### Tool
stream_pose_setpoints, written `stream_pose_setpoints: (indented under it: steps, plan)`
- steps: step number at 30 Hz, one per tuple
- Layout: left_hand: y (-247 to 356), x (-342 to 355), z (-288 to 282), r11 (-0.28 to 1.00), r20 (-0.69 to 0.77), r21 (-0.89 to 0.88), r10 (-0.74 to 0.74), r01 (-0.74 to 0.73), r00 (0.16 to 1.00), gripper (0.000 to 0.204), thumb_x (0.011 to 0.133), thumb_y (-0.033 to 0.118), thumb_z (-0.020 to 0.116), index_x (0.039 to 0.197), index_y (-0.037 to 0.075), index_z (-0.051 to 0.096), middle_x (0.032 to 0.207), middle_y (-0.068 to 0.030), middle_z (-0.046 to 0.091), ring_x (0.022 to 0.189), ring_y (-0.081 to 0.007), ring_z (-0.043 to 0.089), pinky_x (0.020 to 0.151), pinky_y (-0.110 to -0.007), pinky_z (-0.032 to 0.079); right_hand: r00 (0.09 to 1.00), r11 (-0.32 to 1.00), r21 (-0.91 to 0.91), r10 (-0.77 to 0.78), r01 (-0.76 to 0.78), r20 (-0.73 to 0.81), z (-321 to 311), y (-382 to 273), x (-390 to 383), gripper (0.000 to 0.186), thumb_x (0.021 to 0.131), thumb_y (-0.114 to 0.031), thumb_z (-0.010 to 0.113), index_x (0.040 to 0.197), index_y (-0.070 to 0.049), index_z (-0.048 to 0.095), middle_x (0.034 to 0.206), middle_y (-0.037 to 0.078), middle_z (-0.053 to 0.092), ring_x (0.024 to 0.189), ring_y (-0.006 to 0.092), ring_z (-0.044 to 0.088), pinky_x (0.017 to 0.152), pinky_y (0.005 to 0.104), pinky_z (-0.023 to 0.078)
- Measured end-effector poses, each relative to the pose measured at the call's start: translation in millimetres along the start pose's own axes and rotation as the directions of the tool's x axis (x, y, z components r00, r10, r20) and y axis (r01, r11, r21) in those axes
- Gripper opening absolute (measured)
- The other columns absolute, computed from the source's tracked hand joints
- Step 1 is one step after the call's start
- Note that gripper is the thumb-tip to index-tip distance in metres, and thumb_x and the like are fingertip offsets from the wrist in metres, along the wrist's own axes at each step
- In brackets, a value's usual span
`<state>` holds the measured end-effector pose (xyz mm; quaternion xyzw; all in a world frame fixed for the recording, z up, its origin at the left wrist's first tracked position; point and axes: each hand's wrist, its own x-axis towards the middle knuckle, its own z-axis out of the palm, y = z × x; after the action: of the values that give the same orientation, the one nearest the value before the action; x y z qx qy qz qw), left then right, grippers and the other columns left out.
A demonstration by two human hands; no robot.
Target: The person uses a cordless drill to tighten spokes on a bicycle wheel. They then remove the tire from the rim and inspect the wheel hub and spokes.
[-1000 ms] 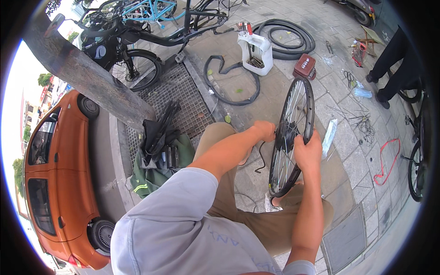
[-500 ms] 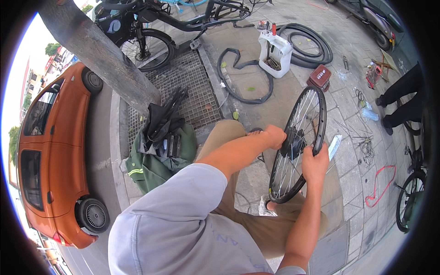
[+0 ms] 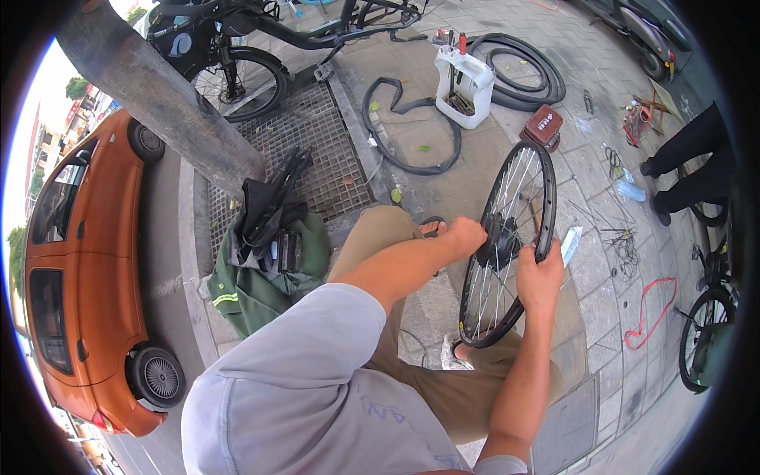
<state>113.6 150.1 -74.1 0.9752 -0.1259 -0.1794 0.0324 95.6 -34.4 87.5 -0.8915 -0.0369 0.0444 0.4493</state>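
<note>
A bicycle wheel without a tyre stands tilted in front of me, its black rim and thin spokes around a thick dark hub. My right hand is wrapped round the near right side of the rim. Beside the hub, on the wheel's left face, my left hand is closed in a fist; whatever it grips there is hidden by the fingers. The wheel's lower edge comes down by my foot and bent knee.
Beyond the wheel lie a red-brown case, a cut white jug with tools, an inner tube and coiled tyres. At left are a green bag, a tree trunk and an orange car. Someone's dark-trousered legs stand right.
The whole view has shifted slightly, moving the surroundings a little leftward. Both hands keep their places on the wheel, with little visible movement.
</note>
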Motion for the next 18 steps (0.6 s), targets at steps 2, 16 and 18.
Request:
stream_pose_setpoints:
  steps: [2,16,18]
  plan:
    - [-0.6,-0.1,-6.7,1.0,0.034,-0.016,-0.014,0.015,0.999,0.019,0.087,0.015,0.069,0.103,0.011,0.078,0.111,-0.0116,0.078,0.103,-0.0292,0.077,0.084,-0.042,0.061,1.0,1.0,0.015,0.004,-0.004,0.004,-2.5,-6.2,-1.3,0.046,0.089,-0.012,0.063,0.13,0.008,0.06,0.111,0.028,0.069,0.103,0.0411,0.068,0.094,0.0455,0.051]
    - [-10.1,7.2,-4.9,0.999,0.062,-0.004,0.039,-0.039,0.997,0.021,0.09,0.02,0.066,0.106,0.014,0.078,0.112,-0.0101,0.079,0.105,-0.0295,0.076,0.086,-0.042,0.059,0.984,0.992,-0.048,-0.126,0.121,-0.126,4.4,5.6,0.5,0.019,0.09,-0.014,0.062,0.099,0.002,0.059,0.079,0.015,0.063,0.072,0.0228,0.059,0.073,0.0394,0.052]
    - [-11.8,6.6,-5.0,0.999,0.063,-0.016,0.042,-0.041,0.997,0.022,0.09,0.02,0.066,0.107,0.013,0.078,0.112,-0.0103,0.079,0.105,-0.03,0.076,0.086,-0.042,0.06,0.989,0.994,-0.061,-0.094,0.087,-0.114,5.8,6.1,1.2,0.02,0.089,-0.014,0.062,0.098,0.003,0.059,0.08,0.016,0.063,0.073,0.0238,0.06,0.073,0.0397,0.052]
